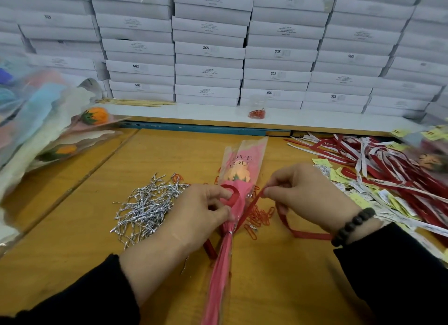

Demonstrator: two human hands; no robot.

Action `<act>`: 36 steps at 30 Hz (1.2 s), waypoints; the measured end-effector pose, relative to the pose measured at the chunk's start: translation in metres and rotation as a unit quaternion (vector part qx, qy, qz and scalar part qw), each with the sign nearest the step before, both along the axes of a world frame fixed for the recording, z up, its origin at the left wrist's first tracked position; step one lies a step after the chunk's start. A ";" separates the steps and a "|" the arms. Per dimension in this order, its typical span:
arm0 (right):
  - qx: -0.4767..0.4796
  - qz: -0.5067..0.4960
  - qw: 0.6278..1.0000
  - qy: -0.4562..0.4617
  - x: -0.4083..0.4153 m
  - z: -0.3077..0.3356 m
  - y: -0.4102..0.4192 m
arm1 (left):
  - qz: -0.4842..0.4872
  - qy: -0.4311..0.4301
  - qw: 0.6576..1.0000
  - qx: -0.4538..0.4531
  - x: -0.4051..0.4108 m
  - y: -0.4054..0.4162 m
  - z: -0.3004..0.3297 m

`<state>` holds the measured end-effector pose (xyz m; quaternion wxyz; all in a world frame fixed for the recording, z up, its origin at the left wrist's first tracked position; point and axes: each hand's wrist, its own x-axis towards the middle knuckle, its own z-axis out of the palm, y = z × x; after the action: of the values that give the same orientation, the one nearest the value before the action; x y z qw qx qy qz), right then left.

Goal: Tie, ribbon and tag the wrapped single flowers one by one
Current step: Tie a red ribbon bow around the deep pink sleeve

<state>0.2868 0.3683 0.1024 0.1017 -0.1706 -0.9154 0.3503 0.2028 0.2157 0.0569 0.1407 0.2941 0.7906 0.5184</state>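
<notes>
With the wrapped flower [238, 179] lying mid-tabletop [72, 252], the left hand [201, 210] pinches a red ribbon [249, 204] loop against it while the right hand [305, 191] grips the tail, so bow-tying seems underway; pulling snug likely comes next.

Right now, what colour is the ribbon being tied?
Red ribbon; head view shows it best.

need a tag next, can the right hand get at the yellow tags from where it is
Probably yes: the yellow tags lie just beside the right hand with nothing between, but it pinches the red ribbon.
</notes>
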 end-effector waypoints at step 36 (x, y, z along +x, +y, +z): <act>-0.280 0.083 0.951 0.098 -0.012 -0.037 -0.019 | -0.065 -0.057 0.986 0.141 0.008 0.004 0.008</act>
<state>0.2753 0.3491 0.0653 0.1096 -0.0804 -0.7771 0.6145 0.2110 0.2193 0.0648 0.1760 0.3319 0.6796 0.6301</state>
